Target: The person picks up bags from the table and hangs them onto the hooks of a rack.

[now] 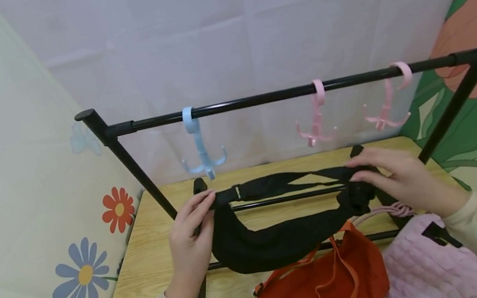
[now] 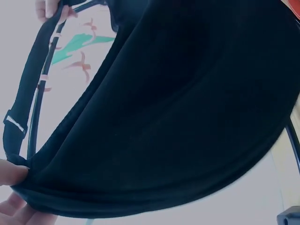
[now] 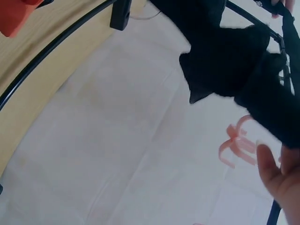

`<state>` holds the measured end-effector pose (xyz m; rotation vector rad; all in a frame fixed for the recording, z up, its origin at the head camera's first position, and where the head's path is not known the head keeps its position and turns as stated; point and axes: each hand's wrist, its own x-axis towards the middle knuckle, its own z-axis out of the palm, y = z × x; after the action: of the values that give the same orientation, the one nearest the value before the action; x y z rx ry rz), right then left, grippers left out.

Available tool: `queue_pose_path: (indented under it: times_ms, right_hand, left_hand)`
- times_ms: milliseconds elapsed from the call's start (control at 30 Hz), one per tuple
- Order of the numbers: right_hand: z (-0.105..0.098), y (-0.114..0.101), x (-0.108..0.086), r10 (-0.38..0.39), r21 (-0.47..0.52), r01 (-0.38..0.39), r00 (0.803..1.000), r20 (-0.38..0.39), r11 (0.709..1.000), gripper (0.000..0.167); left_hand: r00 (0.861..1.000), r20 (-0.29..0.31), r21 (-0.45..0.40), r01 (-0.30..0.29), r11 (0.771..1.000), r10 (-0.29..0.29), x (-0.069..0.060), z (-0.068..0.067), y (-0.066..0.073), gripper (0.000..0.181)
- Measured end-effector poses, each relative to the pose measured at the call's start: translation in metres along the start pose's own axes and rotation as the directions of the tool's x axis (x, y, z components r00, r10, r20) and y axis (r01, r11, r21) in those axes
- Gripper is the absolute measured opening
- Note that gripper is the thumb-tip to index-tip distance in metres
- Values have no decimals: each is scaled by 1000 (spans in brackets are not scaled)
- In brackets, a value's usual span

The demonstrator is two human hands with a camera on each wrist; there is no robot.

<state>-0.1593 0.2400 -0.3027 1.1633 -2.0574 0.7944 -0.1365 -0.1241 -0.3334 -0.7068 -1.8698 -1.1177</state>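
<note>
A light wooden table (image 1: 145, 272) carries a black tubular metal rack (image 1: 254, 100). A pale pink quilted bag (image 1: 436, 266) and an orange-red fabric bag (image 1: 366, 275) lie at its near side. The black, crescent-shaped fabric bag (image 1: 274, 244) is in the hands, below the top rail in the head view and on no hook. The right hand (image 1: 404, 181) and the left hand (image 1: 193, 245) each pinch one end of it between thumb and fingers. A light blue plastic hook (image 1: 200, 147) and two pink plastic ones (image 1: 317, 111) hang from the rail. The step in hand appears to be spreading the bag's black webbing strap (image 1: 269, 186); the next move probably calls for keeping that strap taut, its loop open and its small buckle (image 1: 237, 192) clear.
</note>
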Motion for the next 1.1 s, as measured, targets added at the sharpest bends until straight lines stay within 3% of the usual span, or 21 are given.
queue_pose_path:
  times_ms: [267,500,800,1100]
  right_hand:
    - [-4,-1,12,39,-153,-59,990,-133,986,50]
    - [-6,-3,16,-11,-266,-38,983,-182,963,49]
    - [-3,-3,24,52,-275,-144,947,-317,951,53]
    - [-10,-5,33,103,-313,-191,956,-275,930,53]
  left_hand:
    - [999,6,-27,-34,999,34,2,3,1,36]
    - [999,26,-43,-29,999,30,1,6,1,34]
    - [999,49,-72,20,997,-16,1,9,4,29]
    - [999,42,-39,-32,999,34,5,13,6,33]
